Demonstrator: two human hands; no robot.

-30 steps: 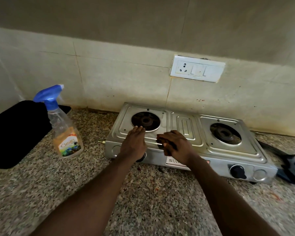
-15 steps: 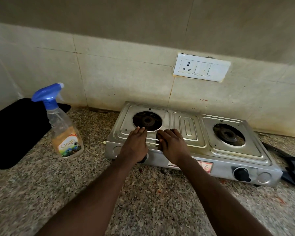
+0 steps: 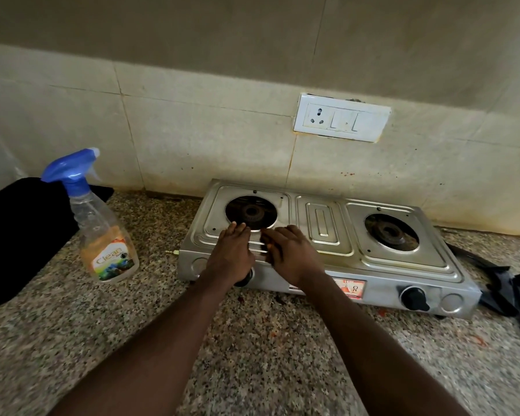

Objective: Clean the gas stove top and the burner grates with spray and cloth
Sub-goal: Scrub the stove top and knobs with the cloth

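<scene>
A two-burner steel gas stove [image 3: 321,223] stands on the granite counter against the tiled wall, with no grates on its burners. My left hand [image 3: 231,255] lies flat on the stove's front left, fingers straight, just before the left burner [image 3: 250,212]. My right hand [image 3: 288,253] lies beside it, fingers stretched toward the left, pressing on the steel; no cloth shows under it. The right burner [image 3: 391,232] is bare. A clear spray bottle [image 3: 101,229] with a blue trigger stands left of the stove.
A black mat or cloth [image 3: 18,235] lies at the far left behind the bottle. Dark objects [image 3: 505,283] lie on the counter right of the stove. A white socket plate [image 3: 341,121] is on the wall. The granite counter [image 3: 252,340] shows small stains.
My right hand has uncurled and moved left and forward on the stove, ending beside my left hand near the left burner. The left hand has stayed almost still.
</scene>
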